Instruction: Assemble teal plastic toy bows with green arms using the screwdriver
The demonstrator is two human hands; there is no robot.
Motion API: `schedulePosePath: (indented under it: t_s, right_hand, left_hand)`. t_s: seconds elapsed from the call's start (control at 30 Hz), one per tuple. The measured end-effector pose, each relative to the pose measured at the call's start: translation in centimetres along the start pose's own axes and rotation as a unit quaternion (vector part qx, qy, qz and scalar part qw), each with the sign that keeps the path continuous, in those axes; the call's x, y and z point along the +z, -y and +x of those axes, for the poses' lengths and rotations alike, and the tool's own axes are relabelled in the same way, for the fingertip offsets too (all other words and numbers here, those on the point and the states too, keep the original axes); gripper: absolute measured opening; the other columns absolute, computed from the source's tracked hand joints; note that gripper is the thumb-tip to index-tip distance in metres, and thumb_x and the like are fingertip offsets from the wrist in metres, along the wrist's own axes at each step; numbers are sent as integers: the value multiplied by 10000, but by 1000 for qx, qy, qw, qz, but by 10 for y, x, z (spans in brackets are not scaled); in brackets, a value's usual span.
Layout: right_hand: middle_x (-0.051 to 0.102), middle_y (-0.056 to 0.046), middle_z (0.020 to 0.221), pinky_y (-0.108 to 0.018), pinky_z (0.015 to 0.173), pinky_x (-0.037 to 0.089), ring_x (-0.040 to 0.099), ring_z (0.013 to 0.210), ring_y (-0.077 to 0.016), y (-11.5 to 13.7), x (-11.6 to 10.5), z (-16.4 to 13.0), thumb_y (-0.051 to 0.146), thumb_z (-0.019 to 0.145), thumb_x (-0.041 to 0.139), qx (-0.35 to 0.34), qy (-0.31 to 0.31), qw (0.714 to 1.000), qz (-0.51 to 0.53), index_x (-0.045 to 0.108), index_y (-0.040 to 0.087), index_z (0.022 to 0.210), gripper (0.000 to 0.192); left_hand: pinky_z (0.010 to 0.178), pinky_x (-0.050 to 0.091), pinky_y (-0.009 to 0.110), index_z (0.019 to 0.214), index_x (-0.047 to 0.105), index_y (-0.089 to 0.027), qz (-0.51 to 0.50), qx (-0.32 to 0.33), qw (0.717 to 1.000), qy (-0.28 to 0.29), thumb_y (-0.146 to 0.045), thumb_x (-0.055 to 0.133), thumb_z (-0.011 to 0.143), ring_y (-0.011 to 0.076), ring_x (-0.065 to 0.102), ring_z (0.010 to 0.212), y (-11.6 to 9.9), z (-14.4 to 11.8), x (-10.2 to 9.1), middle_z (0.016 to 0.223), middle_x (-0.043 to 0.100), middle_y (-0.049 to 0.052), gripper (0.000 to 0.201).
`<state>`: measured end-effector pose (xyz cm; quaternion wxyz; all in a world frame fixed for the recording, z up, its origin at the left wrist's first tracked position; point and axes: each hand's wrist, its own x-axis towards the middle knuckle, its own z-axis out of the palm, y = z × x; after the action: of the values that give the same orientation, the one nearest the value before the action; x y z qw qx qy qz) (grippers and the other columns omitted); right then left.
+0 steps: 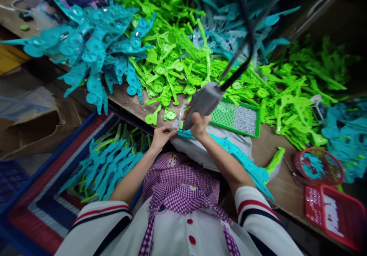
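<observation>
From the head camera, a long, flat teal plastic part (229,149) with a toothed, wavy edge lies across a pale grey cloth (197,152) at the near edge of the worn wooden bench (283,187). The left hand (162,135) is closed on the part's narrow tip, fingers pinching it down, forearm bare and bent in from the lower left. The right hand (199,124) is wrapped around the lower end of a grey, blocky powered screwdriver (203,103) that hangs tilted on a black cable, its tip just above the part's tip. Just behind sits a green mesh tray (226,116) holding small shiny screws. Heaps of glossy lime-green parts (177,68) and teal parts (94,49) cover the bench beyond. Red mesh baskets (332,206) stand at the right.
</observation>
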<state>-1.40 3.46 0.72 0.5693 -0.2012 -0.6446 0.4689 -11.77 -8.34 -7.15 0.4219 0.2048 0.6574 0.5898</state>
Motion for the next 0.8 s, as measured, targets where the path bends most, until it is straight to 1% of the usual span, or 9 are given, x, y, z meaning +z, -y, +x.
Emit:
schedulePosePath:
  t_s: [0.07, 0.13, 0.17, 0.23, 0.33, 0.4, 0.53, 0.63, 0.8]
  right_hand:
    - [464, 54, 521, -272, 374, 358, 460, 374, -114, 2, -26, 23, 725, 877, 396, -21, -88, 996, 20, 640, 242, 882, 541]
    - [466, 55, 524, -270, 386, 366, 493, 386, -116, -5, -62, 49, 741, 874, 375, -42, -148, 988, -7, 627, 241, 909, 561]
    - [472, 57, 525, -270, 407, 385, 508, 399, -116, -12, -81, 61, 737, 863, 412, -38, -164, 985, -44, 612, 244, 886, 532]
    - [480, 61, 527, -268, 423, 393, 509, 411, -113, -31, -116, 80, 737, 830, 496, -12, -165, 980, -114, 566, 247, 826, 494]
    - [500, 53, 560, -271, 438, 407, 509, 431, -108, -60, -146, 93, 756, 832, 481, 5, -188, 970, -156, 542, 243, 823, 517]
    - [506, 47, 581, -281, 461, 431, 541, 456, -119, -75, -151, 94, 767, 853, 431, 2, -190, 968, -163, 568, 231, 880, 554]
    - [524, 40, 605, -300, 499, 467, 605, 502, -142, -91, -148, 94, 758, 881, 402, -7, -179, 971, -160, 603, 222, 951, 576]
    - [512, 47, 593, -294, 492, 461, 595, 482, -135, -94, -148, 95, 753, 878, 429, -19, -179, 972, -150, 601, 224, 907, 556]
    - [479, 62, 566, -278, 465, 424, 560, 447, -117, -92, -151, 95, 774, 867, 419, -27, -173, 971, -161, 570, 232, 843, 564]
  left_hand:
    - [586, 520, 251, 827, 804, -148, 10, 8, 1000, 3, -417, 910, 536, 146, 641, 578, -1, -1, -1, 664, 736, 35, 410]
    - [605, 535, 249, 845, 805, -151, 8, 20, 1000, 8, -419, 909, 548, 153, 662, 610, -1, -3, -2, 699, 752, 44, 413]
    - [623, 545, 249, 856, 805, -154, 3, 24, 1000, 9, -421, 912, 545, 157, 674, 633, 0, -3, -2, 731, 763, 50, 423]
    - [653, 564, 254, 875, 805, -155, -5, 23, 1000, 9, -432, 920, 536, 164, 691, 669, 0, -2, -3, 782, 777, 63, 453]
    - [668, 586, 268, 880, 805, -149, 0, 17, 1000, 4, -481, 918, 540, 170, 695, 676, 2, 0, -2, 792, 777, 73, 488]
    - [678, 602, 282, 844, 801, -143, -2, 15, 1000, -8, -533, 910, 536, 173, 693, 674, 4, 1, -1, 787, 774, 73, 509]
    - [711, 629, 310, 828, 790, -129, -12, 7, 1000, -26, -642, 867, 549, 192, 708, 713, 6, 0, -1, 847, 776, 80, 589]
    - [705, 629, 289, 856, 787, -130, -17, 3, 999, -31, -667, 837, 594, 181, 715, 726, 7, -2, -1, 901, 779, 85, 600]
    - [682, 624, 282, 819, 775, -138, -2, 12, 999, -49, -654, 842, 584, 178, 711, 696, 8, -3, 0, 886, 780, 87, 571]
